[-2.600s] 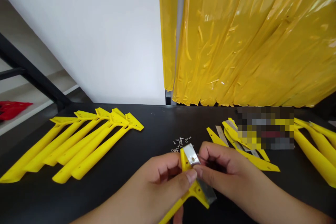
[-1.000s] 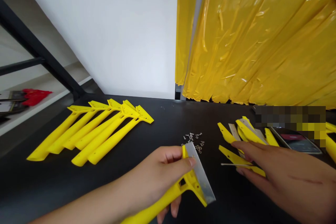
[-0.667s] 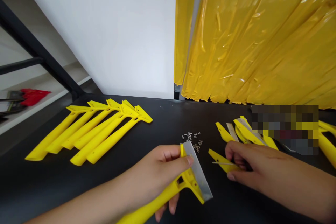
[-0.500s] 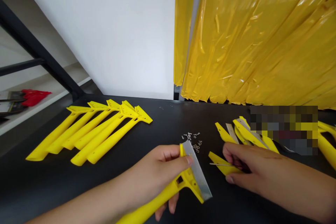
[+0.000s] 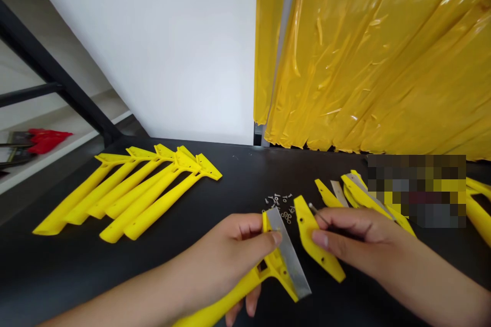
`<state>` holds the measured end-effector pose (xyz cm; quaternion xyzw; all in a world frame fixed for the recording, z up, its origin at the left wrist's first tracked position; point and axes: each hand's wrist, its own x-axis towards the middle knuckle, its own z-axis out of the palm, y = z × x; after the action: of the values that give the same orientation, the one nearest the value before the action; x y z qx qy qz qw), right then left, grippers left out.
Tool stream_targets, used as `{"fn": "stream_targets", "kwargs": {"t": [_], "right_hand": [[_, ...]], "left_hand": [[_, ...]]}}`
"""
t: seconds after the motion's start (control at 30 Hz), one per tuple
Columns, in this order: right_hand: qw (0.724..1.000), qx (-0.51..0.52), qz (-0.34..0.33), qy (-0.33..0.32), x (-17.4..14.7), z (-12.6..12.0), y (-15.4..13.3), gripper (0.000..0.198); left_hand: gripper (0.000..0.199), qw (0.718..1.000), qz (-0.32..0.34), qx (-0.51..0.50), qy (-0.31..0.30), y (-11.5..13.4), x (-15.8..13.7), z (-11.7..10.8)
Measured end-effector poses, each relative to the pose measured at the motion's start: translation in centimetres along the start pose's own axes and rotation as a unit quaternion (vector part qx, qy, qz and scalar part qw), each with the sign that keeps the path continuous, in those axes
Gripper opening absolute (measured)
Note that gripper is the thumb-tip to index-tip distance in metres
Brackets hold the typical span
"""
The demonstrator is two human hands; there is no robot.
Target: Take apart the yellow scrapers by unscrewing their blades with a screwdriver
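My left hand (image 5: 240, 245) grips a yellow scraper handle (image 5: 226, 291) by its head, thumb pressing a flat metal blade (image 5: 293, 260) against it. My right hand (image 5: 364, 240) pinches a yellow plastic cover plate (image 5: 316, 245) with small holes, held tilted just right of the blade and apart from it. A thin metal rod (image 5: 317, 214) also sticks out from the right fingers; its far end is hidden in the hand. Beyond the hands, small screws (image 5: 284, 198) and nuts (image 5: 286, 217) lie loose on the black table (image 5: 245, 173).
Several yellow scraper handles (image 5: 153, 189) lie in a row at left. More cover plates (image 5: 358, 189) and a strip of blade (image 5: 338, 192) lie behind my right hand, beside a blurred-out patch (image 5: 416, 191). Yellow plastic sheeting (image 5: 364, 61) hangs behind the table; red-handled items (image 5: 48, 140) sit on a shelf.
My right hand has lifted the cover plate from the table and brought it left and upright beside the blade. The rod stays in that hand. My left hand has barely moved.
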<state>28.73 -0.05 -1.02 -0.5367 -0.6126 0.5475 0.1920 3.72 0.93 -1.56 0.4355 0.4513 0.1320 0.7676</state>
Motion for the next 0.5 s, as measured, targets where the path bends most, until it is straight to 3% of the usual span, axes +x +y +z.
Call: {"fn": "stream_targets", "kwargs": {"t": [0.13,0.5], "right_hand": [[0.997,0.055,0.000,-0.060,-0.5,1.5,-0.1,0.039],[0.998,0.056,-0.034,-0.004,0.4,2.8,0.8,0.036]], "left_hand": [[0.029,1.000,0.007,0.001,0.004,-0.2,0.0,0.0],[0.027,0.998,0.053,0.005,-0.018,-0.2,-0.2,0.8]]}}
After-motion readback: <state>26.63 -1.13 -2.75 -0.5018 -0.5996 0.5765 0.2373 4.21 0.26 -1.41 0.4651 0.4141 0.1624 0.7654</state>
